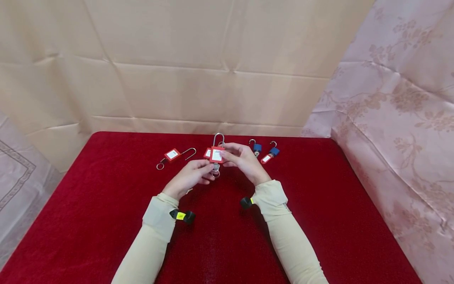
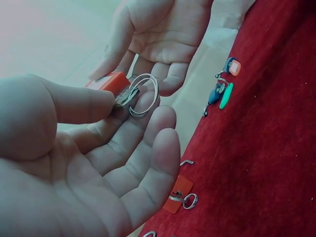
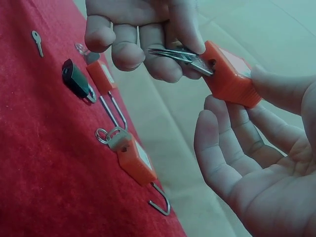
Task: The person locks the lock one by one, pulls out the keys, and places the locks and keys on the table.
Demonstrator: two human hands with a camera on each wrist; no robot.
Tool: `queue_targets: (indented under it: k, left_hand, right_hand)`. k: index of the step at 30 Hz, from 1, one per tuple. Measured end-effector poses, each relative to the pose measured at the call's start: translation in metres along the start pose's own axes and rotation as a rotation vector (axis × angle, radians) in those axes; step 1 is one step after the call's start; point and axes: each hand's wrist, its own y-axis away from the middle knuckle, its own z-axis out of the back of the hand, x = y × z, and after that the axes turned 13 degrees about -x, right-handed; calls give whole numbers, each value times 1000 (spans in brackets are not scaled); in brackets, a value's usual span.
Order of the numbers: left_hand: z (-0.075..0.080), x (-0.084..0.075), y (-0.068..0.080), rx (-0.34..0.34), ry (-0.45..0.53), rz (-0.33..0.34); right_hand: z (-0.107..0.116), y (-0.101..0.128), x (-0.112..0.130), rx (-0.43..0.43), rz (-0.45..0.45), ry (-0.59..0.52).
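You can read no text: print on the white label point(image 1: 216, 156) of the red padlock point(image 1: 217, 154) and marks on your left-wrist yellow tag point(image 1: 180, 216) stay illegible.

Label point(image 1: 216, 157) on held padlock point(image 1: 217, 154) — print too small to read

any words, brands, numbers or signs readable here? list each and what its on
No text can be read for certain.
Held red padlock: rows of print on its white label, too small to read.
Red padlock lying at left: dark marks on its white label, too small to read.
Yellow patch by the left sleeve: a few dark characters, too blurred to read.
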Motion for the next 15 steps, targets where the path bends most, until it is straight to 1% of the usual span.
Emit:
queue_targets:
  k: [3, 6, 15]
  left_hand:
    - [-1, -2, 1, -12, 0, -1]
    - [-3, -2, 1, -40, -1, 0]
    - [-8, 2, -1, -124, 9, -64]
  right_hand:
    - [-1, 0, 0, -6, 0, -13]
    - [-1, 0, 0, -12, 4, -14]
    - [-3, -1, 1, -21, 8, -31]
